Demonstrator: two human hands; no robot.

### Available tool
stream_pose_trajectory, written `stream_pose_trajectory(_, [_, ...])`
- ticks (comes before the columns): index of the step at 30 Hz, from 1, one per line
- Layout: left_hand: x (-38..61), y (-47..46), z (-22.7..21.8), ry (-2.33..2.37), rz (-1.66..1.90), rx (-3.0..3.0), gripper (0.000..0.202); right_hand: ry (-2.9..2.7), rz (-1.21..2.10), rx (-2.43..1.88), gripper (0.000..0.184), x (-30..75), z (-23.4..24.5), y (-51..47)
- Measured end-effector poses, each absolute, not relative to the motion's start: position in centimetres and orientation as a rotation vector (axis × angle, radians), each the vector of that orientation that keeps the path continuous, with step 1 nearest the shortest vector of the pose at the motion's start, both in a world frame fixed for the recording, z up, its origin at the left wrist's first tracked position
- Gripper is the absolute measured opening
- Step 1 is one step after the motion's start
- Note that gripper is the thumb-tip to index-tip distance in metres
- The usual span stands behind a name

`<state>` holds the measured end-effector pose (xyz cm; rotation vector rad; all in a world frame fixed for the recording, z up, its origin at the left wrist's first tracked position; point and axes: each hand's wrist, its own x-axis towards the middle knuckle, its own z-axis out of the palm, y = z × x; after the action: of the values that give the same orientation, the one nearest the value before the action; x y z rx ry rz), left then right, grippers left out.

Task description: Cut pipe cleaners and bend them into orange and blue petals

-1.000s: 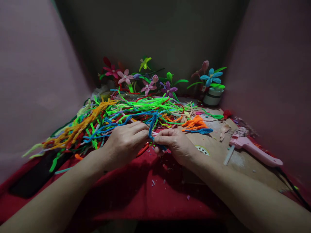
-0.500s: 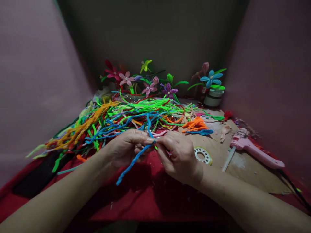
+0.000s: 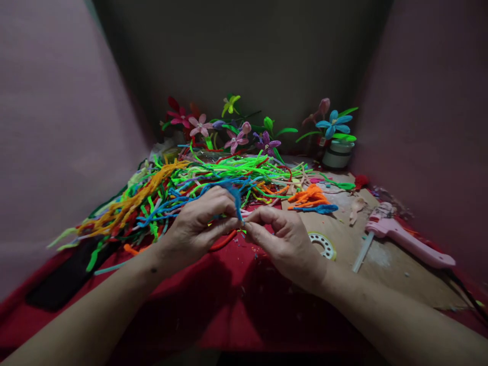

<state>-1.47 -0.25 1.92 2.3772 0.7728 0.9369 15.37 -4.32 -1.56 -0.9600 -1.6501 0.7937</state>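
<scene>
My left hand (image 3: pixel 204 221) is closed on a blue pipe cleaner (image 3: pixel 237 201), which rises in a bend above the fingertips. My right hand (image 3: pixel 285 241) pinches at the lower end of the same piece, its thumb and finger almost meeting the left fingertips. What lies right between the fingertips is tiny and partly hidden. Both hands are over the red cloth (image 3: pixel 236 305), in front of a heap of colourful pipe cleaners (image 3: pixel 236 165).
Finished pipe cleaner flowers (image 3: pixel 236 140) stand behind the heap. On the right, cardboard (image 3: pixel 385 279) bears a pink glue gun (image 3: pixel 407 239), a white-and-yellow spool (image 3: pixel 323 246) and an orange bundle (image 3: pixel 310 195). A black flat object (image 3: pixel 57 284) lies at left; a jar (image 3: pixel 338 155) stands at the back right.
The blue pipe cleaner's loose end, which hung toward the lower left, no longer hangs there; the blue now bends up beside the left fingers. My left hand has turned, and both hands still meet fingertip to fingertip.
</scene>
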Motion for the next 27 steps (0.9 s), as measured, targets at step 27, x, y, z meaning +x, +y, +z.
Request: stream_pose_trajectory(27, [-1.0, 0.2, 0.8, 1.029, 0.948, 2.548, 0.016, -1.308, 1.211, -1.037, 0.011, 15.0, -2.4, -2.7])
